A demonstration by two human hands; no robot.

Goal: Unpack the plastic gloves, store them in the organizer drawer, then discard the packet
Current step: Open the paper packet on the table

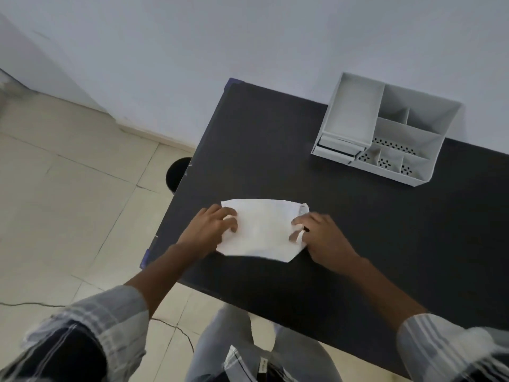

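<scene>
The packet (263,230), flat, white and papery, lies near the left edge of the matte black table (358,244). The grey plastic organizer (385,128) at far right holds nothing visible; its small compartments have perforated floors. The left hand (212,230) and right hand (322,238) press its two ends, fingers spread.

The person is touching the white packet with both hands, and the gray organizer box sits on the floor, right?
Not quite. Both hands, left and right, do touch the white packet, but the head view shows the gray organizer on the dark table, by the wall.
</scene>
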